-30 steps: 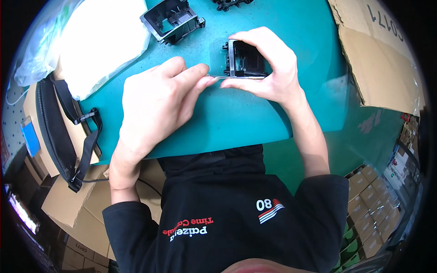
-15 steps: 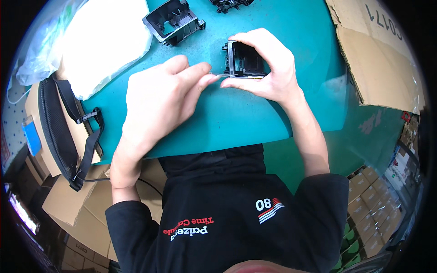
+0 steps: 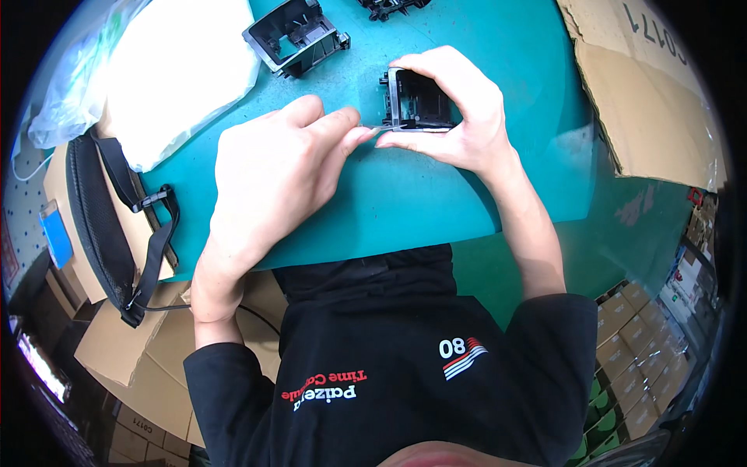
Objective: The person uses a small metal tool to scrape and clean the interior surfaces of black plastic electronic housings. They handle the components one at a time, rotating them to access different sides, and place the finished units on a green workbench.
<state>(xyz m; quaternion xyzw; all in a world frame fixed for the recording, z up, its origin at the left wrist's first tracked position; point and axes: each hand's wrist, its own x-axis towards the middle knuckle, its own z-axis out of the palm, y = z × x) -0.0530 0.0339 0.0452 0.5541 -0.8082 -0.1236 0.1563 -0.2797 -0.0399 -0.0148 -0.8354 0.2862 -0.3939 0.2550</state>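
Note:
My right hand (image 3: 463, 109) grips a black plastic housing (image 3: 395, 100), thumb along its near side and fingers over the far side. The housing's open frame faces left. Between the thumb and forefinger of my left hand (image 3: 284, 159) is a thin, pale strip (image 3: 380, 128), whose far end meets the near left corner of the housing. Whether it is film or a thin tool, I cannot make out. Farther off, a similar black housing (image 3: 299, 39) lies on the green table mat (image 3: 373, 210), touched by neither hand.
Another black plastic part (image 3: 393, 8) is cut off by the far edge. On the left are a bright white bag (image 3: 183, 78), clear plastic wrap (image 3: 74, 105) and a black padded strap (image 3: 93, 226) over cardboard. A cardboard box (image 3: 646, 109) stands at the right.
Both hands keep nearly the same place and hold. The housing has tilted very slightly, and the strip lies a little differently at its corner.

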